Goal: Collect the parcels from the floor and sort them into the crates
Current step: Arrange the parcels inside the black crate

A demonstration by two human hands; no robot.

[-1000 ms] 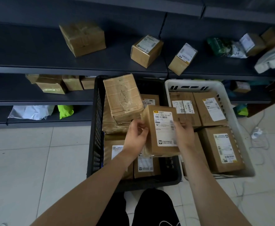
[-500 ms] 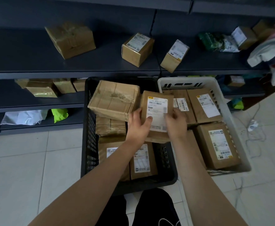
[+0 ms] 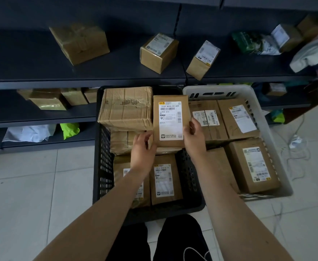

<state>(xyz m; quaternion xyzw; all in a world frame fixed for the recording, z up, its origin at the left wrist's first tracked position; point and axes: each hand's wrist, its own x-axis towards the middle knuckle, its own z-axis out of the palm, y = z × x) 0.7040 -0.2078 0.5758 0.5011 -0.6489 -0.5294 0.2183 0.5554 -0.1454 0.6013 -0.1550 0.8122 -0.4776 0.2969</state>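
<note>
Parcels packed the black crate (image 3: pixel 102 166) and white crate (image 3: pixel 267 117); open floor (image 3: pixel 32 185) lay left, shelves (image 3: pixel 79 81) blocked beyond

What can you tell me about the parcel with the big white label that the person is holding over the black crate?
The held parcel is a flat brown cardboard box, taped, with a large white shipping label facing up that carries barcodes and the code 210A B006-03 A22. It sits above the back right part of the black crate, beside a bigger wrinkled box. The left hand grips its lower left corner and the right hand holds its right edge. Whether its underside already rests on the parcels beneath cannot be told.
</note>
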